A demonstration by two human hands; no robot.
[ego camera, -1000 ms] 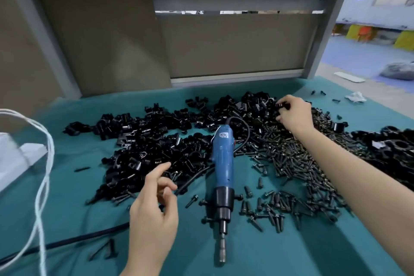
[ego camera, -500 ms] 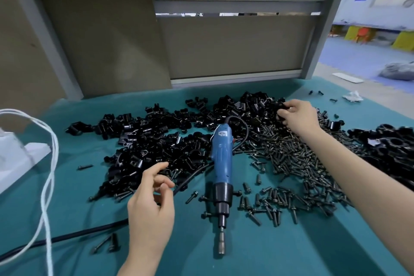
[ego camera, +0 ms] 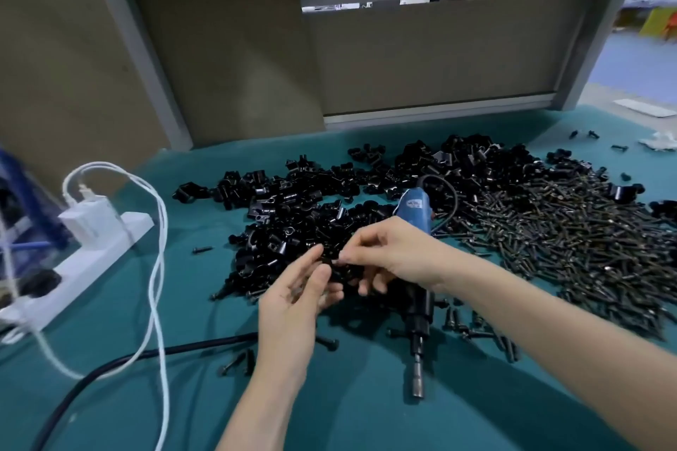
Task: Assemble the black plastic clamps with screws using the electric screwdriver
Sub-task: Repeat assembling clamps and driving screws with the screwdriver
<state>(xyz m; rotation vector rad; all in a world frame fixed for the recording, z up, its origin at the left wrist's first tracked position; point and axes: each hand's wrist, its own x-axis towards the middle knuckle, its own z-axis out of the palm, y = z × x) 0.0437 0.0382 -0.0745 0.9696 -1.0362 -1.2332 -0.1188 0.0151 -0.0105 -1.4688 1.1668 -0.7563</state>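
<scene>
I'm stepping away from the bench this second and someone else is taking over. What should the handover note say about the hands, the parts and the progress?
Right hand: thumb and forefinger pinch a small black part; whether it is a clamp or a screw is too blurred to tell.
Left hand: fingertips meet the same part; grip unclear.
Electric screwdriver: lies on the green mat, bit toward the person, in neither hand.
Clamps: loose pile behind the hands.
Screws: pile to the right.
Done: no finished clamp can be picked out.
Left: mate clamp and screw, take up the screwdriver, drive it, repeat.
</scene>
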